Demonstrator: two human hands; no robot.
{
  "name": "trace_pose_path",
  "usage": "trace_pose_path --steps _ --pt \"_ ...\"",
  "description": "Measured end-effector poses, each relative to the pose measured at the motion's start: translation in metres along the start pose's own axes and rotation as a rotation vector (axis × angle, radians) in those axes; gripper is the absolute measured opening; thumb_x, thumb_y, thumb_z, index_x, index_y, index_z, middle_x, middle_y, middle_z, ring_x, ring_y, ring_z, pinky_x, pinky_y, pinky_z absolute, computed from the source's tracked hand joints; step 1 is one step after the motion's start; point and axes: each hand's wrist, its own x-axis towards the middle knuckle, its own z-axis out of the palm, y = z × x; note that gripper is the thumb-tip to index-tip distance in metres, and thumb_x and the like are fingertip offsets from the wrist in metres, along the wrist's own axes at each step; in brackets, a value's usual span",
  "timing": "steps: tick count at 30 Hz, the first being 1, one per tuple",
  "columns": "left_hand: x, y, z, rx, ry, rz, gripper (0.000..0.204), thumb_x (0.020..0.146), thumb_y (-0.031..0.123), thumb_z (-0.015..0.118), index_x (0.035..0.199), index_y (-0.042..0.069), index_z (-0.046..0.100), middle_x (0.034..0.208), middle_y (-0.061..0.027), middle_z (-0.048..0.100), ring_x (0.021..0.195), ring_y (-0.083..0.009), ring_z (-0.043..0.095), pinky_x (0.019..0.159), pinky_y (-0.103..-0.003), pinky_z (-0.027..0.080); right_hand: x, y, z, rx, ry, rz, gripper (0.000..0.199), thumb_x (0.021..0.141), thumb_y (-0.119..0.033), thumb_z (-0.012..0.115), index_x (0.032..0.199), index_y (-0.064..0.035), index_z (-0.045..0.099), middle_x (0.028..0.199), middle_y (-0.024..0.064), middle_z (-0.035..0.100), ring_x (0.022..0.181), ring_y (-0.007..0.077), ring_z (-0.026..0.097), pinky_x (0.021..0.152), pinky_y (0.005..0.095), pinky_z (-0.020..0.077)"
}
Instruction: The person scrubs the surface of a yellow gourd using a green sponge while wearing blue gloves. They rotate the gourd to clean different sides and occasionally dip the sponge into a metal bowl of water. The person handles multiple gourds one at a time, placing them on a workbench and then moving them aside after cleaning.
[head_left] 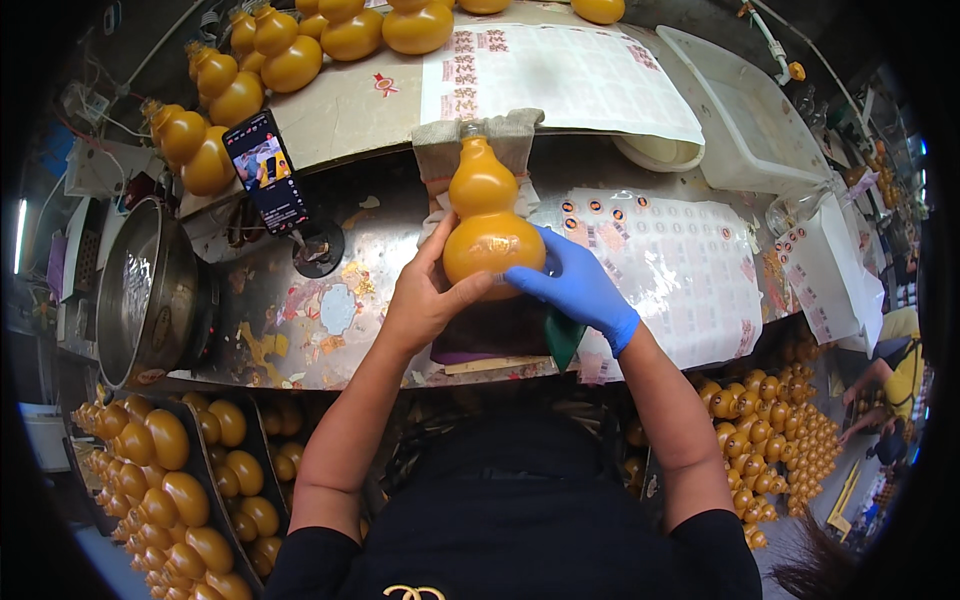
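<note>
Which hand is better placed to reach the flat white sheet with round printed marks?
Likely the blue-gloved right hand: it's nearer that sheet. The bare left hand is across the glossy amber gourd-shaped bottle.

Gourd-shaped bottle: glossy amber-yellow, two rounded bulbs joined at a narrow waist. Faint marking on the larger bulb, illegible. Gripped at both sides over the desk, larger bulb nearer the body, neck toward the grey cloth.

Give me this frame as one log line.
left hand: bare, holding gourd-shaped bottle | right hand: blue-gloved, holding same bottle | neck end: at grey cloth
</note>
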Motion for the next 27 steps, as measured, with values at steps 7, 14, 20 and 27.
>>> trace_pose_path --steps 7,14,20,27 --pt "0.000 0.001 0.000 0.006 -0.004 -0.015 0.086 0.084 0.022 0.073 0.148 -0.004 0.023 0.139 -0.0168 0.043 0.127 -0.0235 0.047 0.106 -0.034 0.037 0.001 0.007 0.001 0.049 0.023 0.026 0.071 0.084 -0.036 0.073 0.138 -0.0004 0.044 0.114 0.0094 0.062 0.100 0.0144 0.061 0.088 0.0274 0.0494" --pt "0.001 -0.014 -0.007 0.071 -0.006 0.031 0.086 0.091 0.042 0.062 0.149 -0.004 0.018 0.147 -0.0196 0.034 0.137 -0.0265 0.034 0.112 -0.035 0.027 -0.019 0.018 -0.004 0.898 0.176 0.056 0.040 0.088 -0.023 0.066 0.121 -0.0022 0.053 0.101 0.0061 0.060 0.084 0.0097 0.059 0.075 0.0232 0.0508" --pt "0.001 -0.020 -0.006 0.318 -0.006 0.105 0.089 0.092 0.050 0.056 0.150 -0.003 0.013 0.149 -0.0226 0.030 0.139 -0.0299 0.031 0.113 -0.037 0.025 -0.050 -0.011 0.051 -0.105 0.380 -0.377 0.035 0.087 -0.008 0.066 0.118 -0.0037 0.049 0.103 0.0104 0.063 0.094 0.0145 0.061 0.083 0.0279 0.0502" --pt "0.000 -0.015 -0.007 0.395 -0.026 0.131 0.091 0.092 0.055 0.052 0.150 -0.002 0.012 0.149 -0.0239 0.029 0.139 -0.0313 0.030 0.113 -0.037 0.025 -0.046 0.025 0.042 0.042 0.498 -0.249 0.035 0.087 -0.009 0.067 0.117 -0.0033 0.050 0.103 0.0091 0.062 0.091 0.0135 0.061 0.082 0.0277 0.0503"
